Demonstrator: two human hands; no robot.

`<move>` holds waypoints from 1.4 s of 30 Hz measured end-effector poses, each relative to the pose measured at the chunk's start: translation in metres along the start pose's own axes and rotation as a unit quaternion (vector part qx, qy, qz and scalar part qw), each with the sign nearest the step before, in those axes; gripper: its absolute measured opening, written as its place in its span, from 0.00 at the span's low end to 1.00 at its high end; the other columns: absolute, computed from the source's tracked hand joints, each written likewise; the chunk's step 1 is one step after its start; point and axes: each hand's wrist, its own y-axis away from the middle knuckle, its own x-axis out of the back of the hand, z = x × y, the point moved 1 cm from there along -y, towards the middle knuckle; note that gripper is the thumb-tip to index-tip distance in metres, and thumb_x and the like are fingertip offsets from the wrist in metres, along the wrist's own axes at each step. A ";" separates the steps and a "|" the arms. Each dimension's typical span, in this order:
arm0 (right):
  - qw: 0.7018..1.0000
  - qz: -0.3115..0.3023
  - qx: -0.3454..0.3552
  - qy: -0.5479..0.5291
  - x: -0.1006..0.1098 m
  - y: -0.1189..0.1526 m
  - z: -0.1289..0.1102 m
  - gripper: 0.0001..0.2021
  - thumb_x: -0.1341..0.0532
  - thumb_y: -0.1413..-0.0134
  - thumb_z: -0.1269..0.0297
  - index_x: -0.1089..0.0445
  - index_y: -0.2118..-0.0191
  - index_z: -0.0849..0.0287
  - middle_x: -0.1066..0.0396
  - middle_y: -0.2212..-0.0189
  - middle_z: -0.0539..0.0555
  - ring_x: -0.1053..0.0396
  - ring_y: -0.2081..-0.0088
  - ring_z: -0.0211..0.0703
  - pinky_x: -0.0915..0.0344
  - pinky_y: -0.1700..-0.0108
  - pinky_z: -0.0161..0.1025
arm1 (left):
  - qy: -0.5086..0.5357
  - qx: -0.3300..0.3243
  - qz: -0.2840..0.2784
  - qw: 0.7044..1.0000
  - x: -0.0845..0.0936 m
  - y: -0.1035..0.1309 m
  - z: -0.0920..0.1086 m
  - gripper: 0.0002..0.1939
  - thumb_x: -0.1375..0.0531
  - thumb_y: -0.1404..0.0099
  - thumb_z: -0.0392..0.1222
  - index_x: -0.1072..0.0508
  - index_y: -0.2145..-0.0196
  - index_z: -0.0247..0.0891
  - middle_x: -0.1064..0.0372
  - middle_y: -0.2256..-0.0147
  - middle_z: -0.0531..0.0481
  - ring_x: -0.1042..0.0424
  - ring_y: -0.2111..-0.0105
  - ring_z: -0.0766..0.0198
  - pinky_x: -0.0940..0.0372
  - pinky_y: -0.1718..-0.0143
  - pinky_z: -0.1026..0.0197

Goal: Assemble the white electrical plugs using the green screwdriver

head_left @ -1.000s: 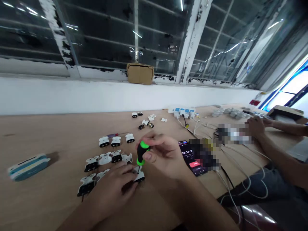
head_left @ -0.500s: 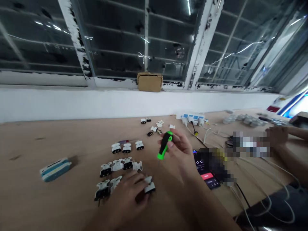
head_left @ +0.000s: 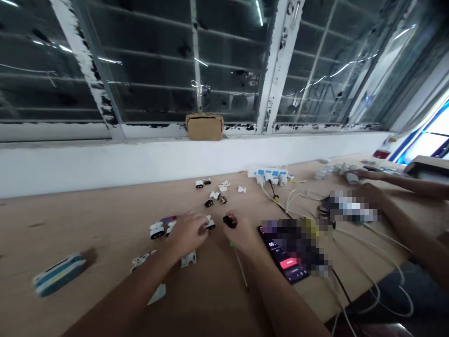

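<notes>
My left hand (head_left: 189, 230) reaches over the rows of small parts, its fingers closed at a white-and-black part (head_left: 209, 222). To its left a similar white-and-black part (head_left: 156, 230) stands on the table. My right hand (head_left: 240, 231) is wrapped round a screwdriver (head_left: 229, 221) with a black and green handle; its thin shaft points down toward me. White pieces (head_left: 189, 259) show below my left forearm, which partly covers the rows. Behind my hands lie loose white and black pieces (head_left: 214, 195).
A phone (head_left: 289, 264) lies right of my right hand, beside a blurred patch. Cables run from a power strip (head_left: 268, 174). Another person's hands (head_left: 366, 194) are at the right. A blue-and-white object (head_left: 59, 274) is at the left; a cardboard box (head_left: 205, 127) sits on the ledge.
My left hand has moved forward from the nearer rows to the back row. My right hand has lowered and turned the screwdriver. The other person's one hand now reaches farther back.
</notes>
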 end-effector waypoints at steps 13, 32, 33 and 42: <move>0.968 -0.085 -0.014 0.234 -0.007 0.006 -0.012 0.08 0.35 0.43 0.65 0.24 0.57 0.55 0.19 0.58 0.59 0.22 0.58 0.54 0.33 0.58 0.42 | -0.060 0.025 -0.009 0.998 -0.026 -0.023 -0.032 0.16 0.41 0.34 0.38 0.18 0.52 0.41 0.22 0.47 0.39 0.28 0.44 0.40 0.34 0.45 0.41; 0.969 -0.081 0.002 0.234 -0.007 0.006 -0.007 0.17 0.34 0.45 0.68 0.27 0.48 0.57 0.23 0.51 0.60 0.24 0.53 0.52 0.32 0.54 0.42 | -0.080 -0.075 0.156 0.982 -0.002 0.112 -0.041 0.14 0.44 0.27 0.49 0.18 0.58 0.51 0.17 0.57 0.50 0.20 0.55 0.52 0.32 0.56 0.51; 0.969 -0.076 0.004 0.237 -0.007 0.005 -0.006 0.18 0.35 0.44 0.68 0.27 0.47 0.57 0.23 0.50 0.60 0.24 0.53 0.52 0.32 0.53 0.41 | -0.072 -0.085 0.166 0.980 -0.002 0.113 -0.042 0.14 0.44 0.26 0.49 0.18 0.59 0.52 0.17 0.58 0.50 0.20 0.57 0.53 0.31 0.56 0.52; 0.959 -0.069 0.016 0.273 -0.001 0.002 -0.001 0.14 0.35 0.38 0.62 0.26 0.48 0.56 0.25 0.48 0.59 0.26 0.53 0.51 0.33 0.50 0.43 | -0.049 -0.090 0.161 0.982 -0.015 0.117 -0.046 0.13 0.43 0.26 0.48 0.18 0.60 0.48 0.18 0.59 0.49 0.21 0.58 0.53 0.33 0.54 0.50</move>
